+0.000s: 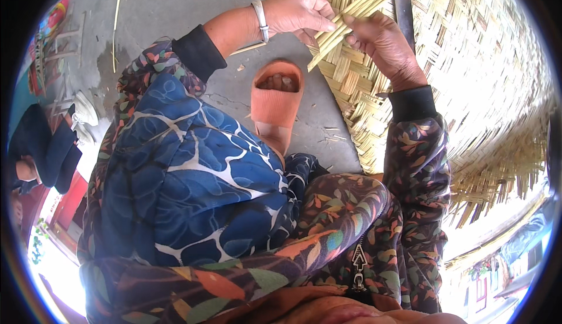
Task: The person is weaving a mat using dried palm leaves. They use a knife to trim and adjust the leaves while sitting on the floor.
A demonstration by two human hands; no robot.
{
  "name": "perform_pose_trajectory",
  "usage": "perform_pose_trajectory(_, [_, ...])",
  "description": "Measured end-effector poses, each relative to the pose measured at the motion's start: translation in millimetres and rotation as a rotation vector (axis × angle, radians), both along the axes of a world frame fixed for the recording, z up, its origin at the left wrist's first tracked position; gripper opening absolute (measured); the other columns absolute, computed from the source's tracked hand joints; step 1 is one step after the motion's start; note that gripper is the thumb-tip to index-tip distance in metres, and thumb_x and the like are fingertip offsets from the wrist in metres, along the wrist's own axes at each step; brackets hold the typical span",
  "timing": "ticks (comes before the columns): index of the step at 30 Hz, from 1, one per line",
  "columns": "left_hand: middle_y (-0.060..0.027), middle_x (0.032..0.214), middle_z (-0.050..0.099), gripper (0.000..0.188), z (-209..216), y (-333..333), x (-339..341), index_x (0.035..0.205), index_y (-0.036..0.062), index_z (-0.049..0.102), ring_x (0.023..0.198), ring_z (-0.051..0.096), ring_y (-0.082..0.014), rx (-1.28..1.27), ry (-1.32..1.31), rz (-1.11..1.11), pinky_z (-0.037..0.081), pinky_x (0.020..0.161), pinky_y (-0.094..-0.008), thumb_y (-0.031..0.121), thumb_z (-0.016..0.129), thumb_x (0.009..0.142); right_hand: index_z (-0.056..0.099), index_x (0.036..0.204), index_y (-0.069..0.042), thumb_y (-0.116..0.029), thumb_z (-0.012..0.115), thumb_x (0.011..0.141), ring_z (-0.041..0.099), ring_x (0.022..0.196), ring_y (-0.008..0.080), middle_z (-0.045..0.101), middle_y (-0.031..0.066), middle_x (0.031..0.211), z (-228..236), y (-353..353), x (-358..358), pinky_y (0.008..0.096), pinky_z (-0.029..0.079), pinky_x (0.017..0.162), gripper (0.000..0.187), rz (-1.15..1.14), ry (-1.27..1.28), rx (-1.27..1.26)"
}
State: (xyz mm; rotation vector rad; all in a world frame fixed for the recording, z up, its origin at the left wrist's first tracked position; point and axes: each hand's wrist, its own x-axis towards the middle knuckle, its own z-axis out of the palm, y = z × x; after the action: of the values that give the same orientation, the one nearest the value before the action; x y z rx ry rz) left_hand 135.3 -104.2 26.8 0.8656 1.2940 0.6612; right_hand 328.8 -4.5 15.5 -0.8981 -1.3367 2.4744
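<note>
Fingers (321,23) of the left hand (295,12) pinch a small bundle of pale, split strips (367,3) near its middle; the hand reaches in from the left with a light band (260,21) at its wrist. Below it, a foot in an orange slipper (275,103) rests on the grey floor (193,8). Between the two hands the strips slant, lower end toward the left and upper end toward the right, over the edge of a broad woven mat (468,72). They run roughly side by side, but their ends do not line up, so evening them before tightening the hold would probably serve well. From the right, the right hand (379,40) grasps the same bundle with curled fingers, a little blurred; which strips each fingertip presses, I cannot tell. Light pressure seems best, as such thin stuff could crack or crease: let one hand steady the bundle while the other parts or slides single strips. Farther right, the mat spreads down to a frayed edge of loose ends, where the patterned sleeve (418,154) might snag.
</note>
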Motion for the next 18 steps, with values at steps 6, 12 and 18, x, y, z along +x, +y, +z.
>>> perform_pose_trajectory(6, [-0.0020, 0.089, 0.062, 0.024, -4.4, -4.1, 4.5, 0.101, 0.0038, 0.060, 0.080, 0.061, -0.0105, -0.048, -0.095, 0.029, 0.053, 0.072, -0.0270, 0.024, 0.064, 0.089, 0.063, 0.103, -0.002, -0.017, 0.069, 0.085, 0.057, 0.067, 0.0049, 0.065, -0.0002, 0.089, -3.7, 0.6, 1.5, 0.0177, 0.049, 0.064, 0.025, 0.048, -0.018, -0.006])
perform_pose_trajectory(12, [-0.0012, 0.085, 0.063, 0.024, -8.8, -5.8, 2.5, 0.102, 0.0032, 0.062, 0.077, 0.061, -0.0099, -0.062, -0.056, 0.020, 0.053, 0.072, -0.0261, 0.025, 0.061, 0.091, 0.063, 0.107, -0.002, -0.012, 0.064, 0.089, 0.057, 0.076, 0.0057, 0.065, -0.0006, 0.094, -5.4, 2.8, 3.0, 0.0192, 0.049, 0.067, 0.020, 0.108, -0.033, -0.041])
perform_pose_trajectory(18, [0.0006, 0.083, 0.062, 0.024, -6.8, -11.0, 7.0, 0.101, 0.0052, 0.062, 0.072, 0.059, -0.0068, 0.055, 0.108, 0.018, 0.050, 0.062, -0.0220, 0.027, 0.059, 0.092, 0.066, 0.101, -0.001, -0.018, 0.069, 0.085, 0.056, 0.067, 0.0062, 0.064, -0.0001, 0.085, -5.3, 0.9, 2.3, 0.0206, 0.049, 0.065, 0.024, 0.126, -0.092, 0.033])
